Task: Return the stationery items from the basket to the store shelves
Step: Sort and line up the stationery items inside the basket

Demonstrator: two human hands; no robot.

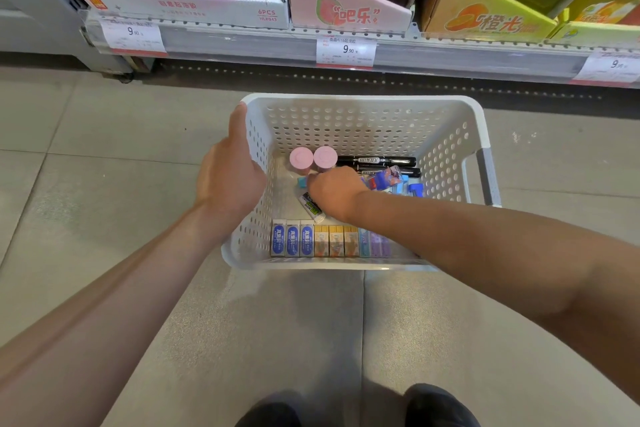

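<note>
A white perforated basket (363, 101) stands on the tiled floor below the shelf. My left hand (228, 177) grips its left rim, thumb lying along the edge. My right hand (334, 192) reaches inside with curled fingers closing on a small light-blue item (301, 181). Around it lie two pink-lidded jars (302, 158), two black markers (377, 160), a blue patterned packet (386, 178) and a black-and-green eraser (311, 207). Along the near wall stand blue-and-white erasers (292, 241), yellow boxes (336, 241) and purple ones (379, 245), partly hidden by my forearm.
The lowest store shelf (242, 42) runs across the top, with price tags (345, 51) on its edge. On it sit a grey-pink carton (183, 3), a pink guava box (346, 7) and a yellow-orange box (485, 17). My shoes (440, 406) are at the bottom.
</note>
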